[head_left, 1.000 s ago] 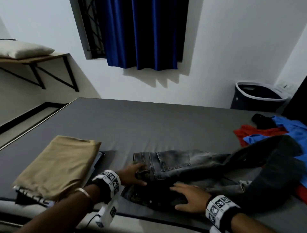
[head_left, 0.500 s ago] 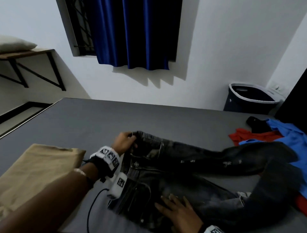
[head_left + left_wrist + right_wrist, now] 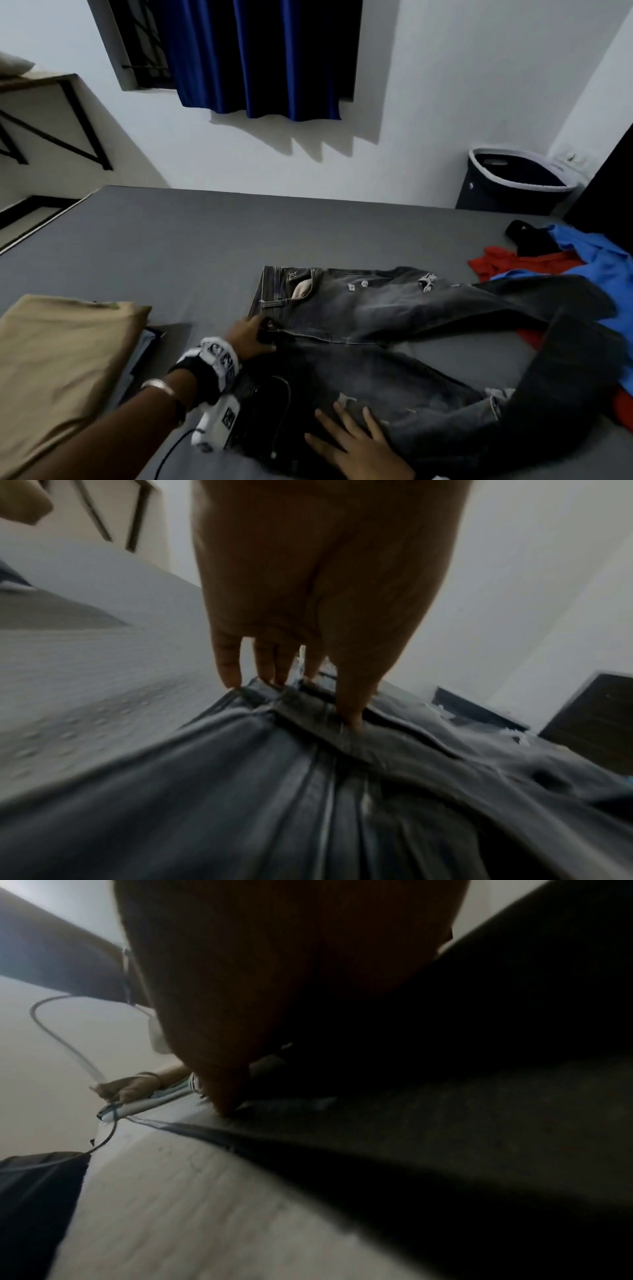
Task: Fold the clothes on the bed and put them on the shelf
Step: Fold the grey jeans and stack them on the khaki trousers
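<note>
The grey jeans (image 3: 394, 346) lay opened out on the near half of the bed (image 3: 178, 246), front side up with the fly and a front pocket showing, waistband toward the left and both legs trailing right onto the pile of unfolded clothes (image 3: 561, 260). 1 second before, the same pair had been doubled over with a back pocket on top; half a second before, the left hand had lifted the upper half by the waistband. So the fold had been undone and the garment flattened, which I judged to be a restart of the fold rather than progress lost. The left hand (image 3: 251, 337) rested at the middle of the waistband; the left wrist view showed its fingers (image 3: 227, 666) straight and slightly apart, their tips and the thumb pressing down on the band, not pinching it. The right hand (image 3: 356, 448) lay flat on the near leg with fingers spread, smoothing or pinning the cloth; the right wrist view was too dark to add anything. 1 folded tan garment (image 3: 58, 363) sat on a small stack at the left edge, still on the bed. The shelf (image 3: 37, 77) on the left wall held only a pillow as far as could be seen, so nothing had yet been shelved.
</note>
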Demonstrator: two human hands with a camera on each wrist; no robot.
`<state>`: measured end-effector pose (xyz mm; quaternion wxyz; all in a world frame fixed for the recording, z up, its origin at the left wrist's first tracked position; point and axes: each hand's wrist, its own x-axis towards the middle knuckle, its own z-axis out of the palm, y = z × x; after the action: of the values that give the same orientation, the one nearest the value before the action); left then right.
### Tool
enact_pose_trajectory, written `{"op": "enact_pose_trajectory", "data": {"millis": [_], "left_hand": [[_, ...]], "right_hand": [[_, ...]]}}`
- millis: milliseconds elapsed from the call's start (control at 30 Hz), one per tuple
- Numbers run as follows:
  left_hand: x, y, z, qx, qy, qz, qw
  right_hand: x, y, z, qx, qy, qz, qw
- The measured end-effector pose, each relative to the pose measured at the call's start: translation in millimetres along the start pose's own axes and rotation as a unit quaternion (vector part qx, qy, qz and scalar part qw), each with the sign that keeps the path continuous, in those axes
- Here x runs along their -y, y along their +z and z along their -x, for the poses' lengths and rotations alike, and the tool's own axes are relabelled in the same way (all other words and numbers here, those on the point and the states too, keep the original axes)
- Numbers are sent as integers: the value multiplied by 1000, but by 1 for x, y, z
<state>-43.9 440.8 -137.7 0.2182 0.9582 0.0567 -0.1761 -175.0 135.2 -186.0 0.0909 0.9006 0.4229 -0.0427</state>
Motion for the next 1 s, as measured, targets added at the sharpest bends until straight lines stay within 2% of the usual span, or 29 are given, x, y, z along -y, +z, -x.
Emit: {"op": "enact_pose_trajectory", "data": {"millis": [67, 100, 167, 233, 267, 367, 500, 600, 733, 800, 867, 933, 1000], "left_hand": [[6, 12, 23, -62, -47, -41, 996], [11, 18, 32, -70, -74, -31, 994], [23, 26, 49, -58, -118, 22, 991], [33, 23, 59, -56, -157, 86, 982], [37, 24, 61, -43, -170, 110, 978], [45, 26, 71, 32, -167, 145, 975], [34, 26, 78, -6, -139, 249, 958], [25, 17, 80, -71, -135, 295, 943], [41, 3, 78, -172, -140, 304, 927], [51, 7, 80, -197, -154, 292, 923], [58, 19, 87, -175, -169, 241, 940], [65, 34, 88, -157, -179, 192, 952], [70, 41, 92, -155, -184, 162, 957]], "right_hand": [[-16, -18, 7, -21, 12, -64, 998], [-28, -29, 14, -24, 38, -112, 993], [-55, -56, 36, -18, 114, -152, 981], [-91, -68, 58, 6, 169, -116, 979], [-111, -69, 69, 39, 193, -118, 973], [-158, -76, 101, 126, 272, -109, 948], [-184, -78, 132, 169, 332, -26, 928], [-184, -81, 150, 159, 383, -11, 910], [-177, -74, 179, 55, 466, -44, 882], [-173, -61, 193, 33, 493, -79, 866], [-167, -44, 205, 55, 510, -153, 844], [-168, -31, 213, 77, 530, -247, 808], [-176, -26, 220, 44, 563, -278, 777]]}}
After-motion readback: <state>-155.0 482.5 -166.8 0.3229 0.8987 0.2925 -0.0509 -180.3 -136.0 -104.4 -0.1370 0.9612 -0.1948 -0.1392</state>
